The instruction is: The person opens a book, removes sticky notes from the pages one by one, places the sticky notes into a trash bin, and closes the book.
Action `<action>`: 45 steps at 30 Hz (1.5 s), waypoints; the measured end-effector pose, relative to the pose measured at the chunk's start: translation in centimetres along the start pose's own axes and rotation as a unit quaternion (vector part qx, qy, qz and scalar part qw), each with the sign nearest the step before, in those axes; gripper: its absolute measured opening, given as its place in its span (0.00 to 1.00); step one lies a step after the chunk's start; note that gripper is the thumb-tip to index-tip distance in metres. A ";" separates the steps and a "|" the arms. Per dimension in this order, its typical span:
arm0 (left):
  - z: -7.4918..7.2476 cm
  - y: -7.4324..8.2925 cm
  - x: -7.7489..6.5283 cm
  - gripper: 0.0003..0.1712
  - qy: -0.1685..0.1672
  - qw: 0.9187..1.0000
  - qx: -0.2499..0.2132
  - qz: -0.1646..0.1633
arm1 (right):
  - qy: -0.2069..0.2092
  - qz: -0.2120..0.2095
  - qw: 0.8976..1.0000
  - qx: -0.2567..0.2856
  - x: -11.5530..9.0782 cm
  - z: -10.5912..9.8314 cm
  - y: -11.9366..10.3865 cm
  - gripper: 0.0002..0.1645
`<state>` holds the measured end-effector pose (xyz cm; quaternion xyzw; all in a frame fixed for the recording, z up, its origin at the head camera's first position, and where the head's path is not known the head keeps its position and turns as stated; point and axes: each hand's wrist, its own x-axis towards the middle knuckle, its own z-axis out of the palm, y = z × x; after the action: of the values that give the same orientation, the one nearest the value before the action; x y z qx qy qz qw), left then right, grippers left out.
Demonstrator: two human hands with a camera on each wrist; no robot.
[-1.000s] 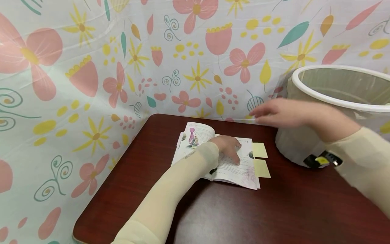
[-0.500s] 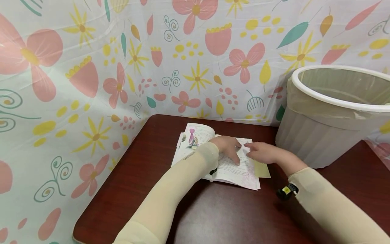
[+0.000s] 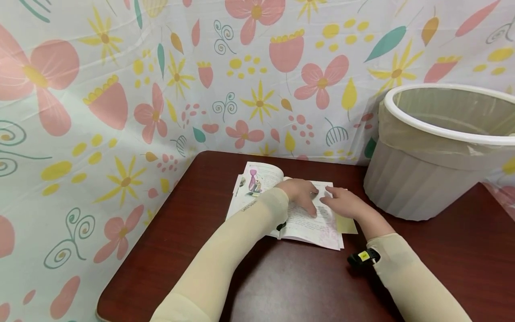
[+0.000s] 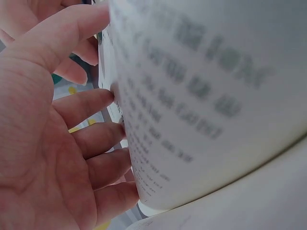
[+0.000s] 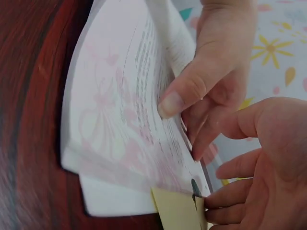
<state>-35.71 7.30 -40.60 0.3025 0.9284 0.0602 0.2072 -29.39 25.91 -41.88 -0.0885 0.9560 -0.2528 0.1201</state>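
An open book (image 3: 315,235) with printed text and a pink drawing lies on the dark table. My left hand (image 3: 298,194) rests on its right page; in the right wrist view the thumb (image 5: 175,103) presses the page and the other fingers reach the book's far edge. My right hand (image 3: 344,203) is at the book's right edge, fingers loosely extended and thumb apart from them. Its fingertips meet a yellow sticky note (image 5: 178,211) that juts from the pages. The lower sticky note (image 3: 346,225) shows below this hand; the upper one is hidden in the head view.
A grey lined waste bin (image 3: 410,183) with a white rim stands on the table at the right. Behind and to the left hangs a flower-printed curtain (image 3: 161,214). The brown table's (image 3: 297,286) front stretches toward me.
My right hand has come down and left from in front of the bin to the book's right edge, then shifted slightly. The left hand stays on the page.
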 end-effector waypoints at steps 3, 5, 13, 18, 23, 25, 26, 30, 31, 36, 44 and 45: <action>-0.1 0.0 0.0 0.53 -0.002 1.000 0.000 -0.002 | 0.005 -0.001 1.000 0.023 -0.1 0.1 -0.1 0.48; -0.2 0.0 -0.1 0.52 -0.004 1.000 -0.001 -0.004 | 0.006 -0.001 0.999 0.052 -0.1 0.0 -0.2 0.46; -0.2 0.1 -0.1 0.52 -0.007 1.000 0.004 0.007 | 0.013 0.039 0.993 0.111 -0.8 -0.4 0.1 0.45; -0.2 0.2 -0.1 0.52 -0.001 1.000 0.002 0.005 | 0.019 0.039 0.994 0.098 -1.0 -0.4 0.0 0.45; -0.3 0.3 -0.4 0.51 0.002 1.000 -0.005 0.003 | 0.020 0.056 0.985 0.162 -1.1 -0.5 0.1 0.44; -0.4 0.3 -0.5 0.51 0.001 1.000 -0.009 -0.002 | 0.020 0.060 0.978 0.197 -1.2 -0.6 0.3 0.44; -0.3 0.4 -0.5 0.51 0.001 1.000 -0.011 -0.005 | 0.020 0.059 0.975 0.214 -1.3 -0.7 0.4 0.44; -0.2 0.3 -0.6 0.51 0.004 1.000 -0.017 -0.008 | 0.032 0.054 0.959 0.275 -1.3 -0.8 1.0 0.44; -0.2 0.3 -0.6 0.51 0.005 1.000 -0.019 -0.008 | 0.037 0.053 0.955 0.289 -1.2 -0.8 1.2 0.44; -0.2 0.3 -0.6 0.51 0.002 1.000 -0.025 -0.012 | 0.060 0.053 0.937 0.340 -0.9 -0.7 1.7 0.41; 0.0 0.0 -0.1 0.52 -0.002 1.000 -0.022 -0.013 | 0.034 0.009 0.966 0.255 -0.9 -0.2 1.9 0.42; 0.0 0.0 0.0 0.52 -0.004 1.000 -0.024 -0.013 | 0.028 -0.001 0.971 0.238 -0.9 -0.1 1.9 0.42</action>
<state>-35.66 7.28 -40.60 0.2855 0.9297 0.0783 0.2192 -28.79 27.76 -42.62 -0.0508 0.8713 -0.4754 0.1106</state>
